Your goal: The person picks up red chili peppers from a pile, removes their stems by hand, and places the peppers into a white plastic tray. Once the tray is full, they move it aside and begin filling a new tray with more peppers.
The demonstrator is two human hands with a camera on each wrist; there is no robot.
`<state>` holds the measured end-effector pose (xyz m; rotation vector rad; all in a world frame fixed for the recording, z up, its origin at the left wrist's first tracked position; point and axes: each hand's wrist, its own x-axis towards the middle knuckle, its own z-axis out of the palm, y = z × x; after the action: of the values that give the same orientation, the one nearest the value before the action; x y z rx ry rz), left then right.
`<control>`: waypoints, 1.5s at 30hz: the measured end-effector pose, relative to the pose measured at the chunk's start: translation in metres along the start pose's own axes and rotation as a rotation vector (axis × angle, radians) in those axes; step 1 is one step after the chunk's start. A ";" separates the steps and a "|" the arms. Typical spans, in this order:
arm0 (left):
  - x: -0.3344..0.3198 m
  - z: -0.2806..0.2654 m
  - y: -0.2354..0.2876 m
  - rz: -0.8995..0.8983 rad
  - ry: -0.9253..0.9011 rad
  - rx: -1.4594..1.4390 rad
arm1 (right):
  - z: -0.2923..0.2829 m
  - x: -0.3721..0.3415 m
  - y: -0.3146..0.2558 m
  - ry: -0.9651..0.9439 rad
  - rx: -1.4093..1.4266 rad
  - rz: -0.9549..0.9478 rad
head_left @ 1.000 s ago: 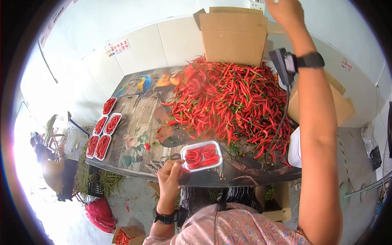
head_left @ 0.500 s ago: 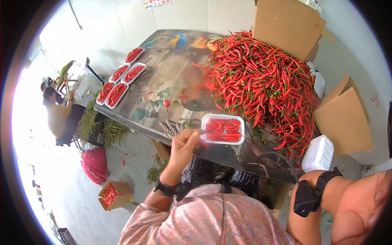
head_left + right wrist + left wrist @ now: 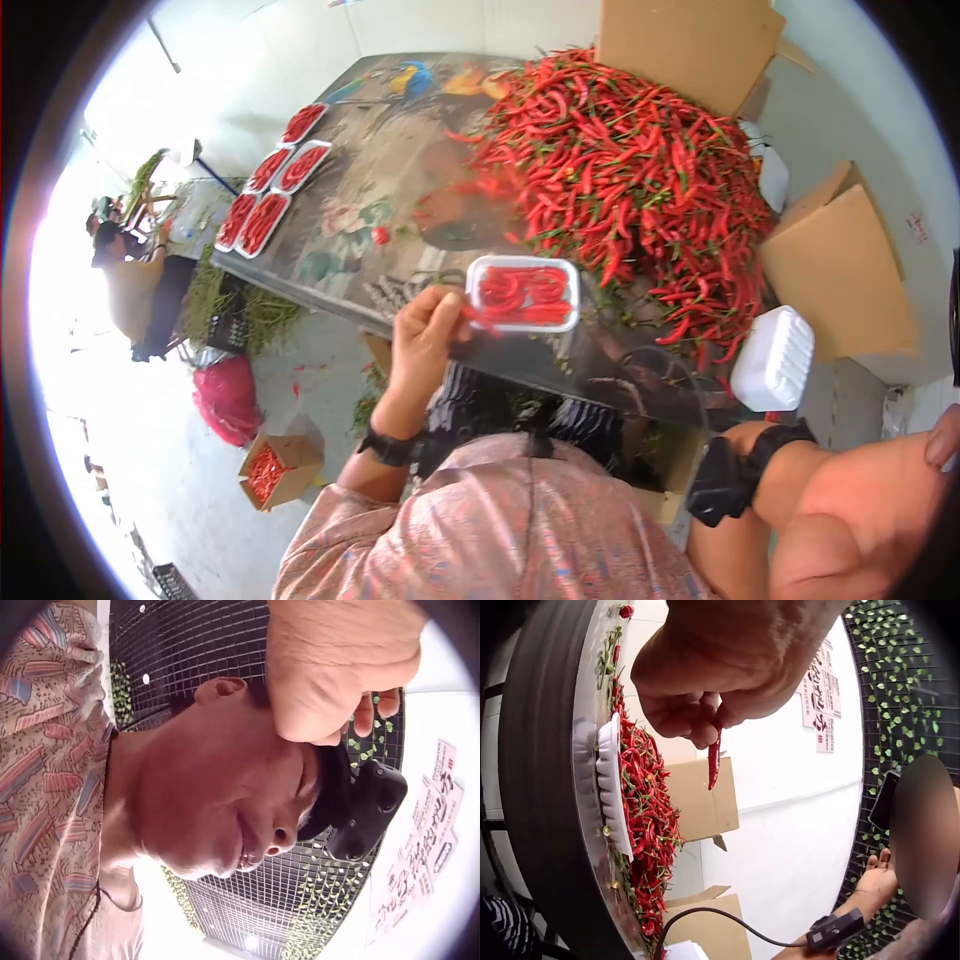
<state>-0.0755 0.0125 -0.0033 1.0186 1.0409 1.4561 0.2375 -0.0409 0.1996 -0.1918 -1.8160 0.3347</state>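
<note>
Two hands are at work here, and the left hand (image 3: 425,325) reaches up toward 1 o'clock, pinching one thin, shiny red chili pepper (image 3: 715,761) between thumb and fingers. The right hand (image 3: 352,667) is lifted up by the person's head, with its fingers loose and a little bent.

A white plastic tray (image 3: 524,261) with red peppers in it sits at about 2 o'clock from the left hand, on the dark picture-printed table (image 3: 370,140). It stands partly between that hand and the big heap of red peppers (image 3: 630,170). Five filled white trays (image 3: 275,228) sit at 10 o'clock, and a stack of ribbed white trays (image 3: 772,358) is at 3 o'clock.

In the left wrist view, the pinched pepper's long side runs nearly up and down, tip near 6 o'clock. In the head view it looks blurry and points to 4 o'clock, by the tray's lower left corner. I cannot tell if they touch.
</note>
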 end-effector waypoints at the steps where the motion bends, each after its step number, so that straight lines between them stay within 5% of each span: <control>1: -0.001 -0.004 0.000 -0.012 -0.006 0.024 | 0.006 0.008 0.001 -0.010 -0.048 -0.006; 26: 0.001 0.013 0.008 0.017 -0.015 0.117 | 0.020 -0.034 0.030 0.177 -0.511 0.043; 30: 0.003 0.016 0.008 0.013 -0.127 0.039 | 0.053 -0.030 0.027 0.183 -0.584 0.052; 31: 0.002 0.018 0.008 -0.032 -0.162 -0.022 | 0.053 -0.031 0.045 -0.031 -0.447 0.275; 35: 0.000 0.031 0.009 -0.017 -0.228 -0.014 | 0.090 -0.075 0.089 -0.261 -0.093 0.950; 43: -0.005 0.037 0.019 0.008 -0.237 0.295 | 0.119 -0.098 0.105 -0.308 0.121 1.171; 45: -0.008 0.042 0.023 0.201 -0.168 0.581 | 0.123 -0.100 0.105 -0.304 0.152 1.194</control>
<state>-0.0400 0.0064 0.0290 1.6689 1.2993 1.2154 0.1419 0.0125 0.0441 -1.1730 -1.7667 1.3801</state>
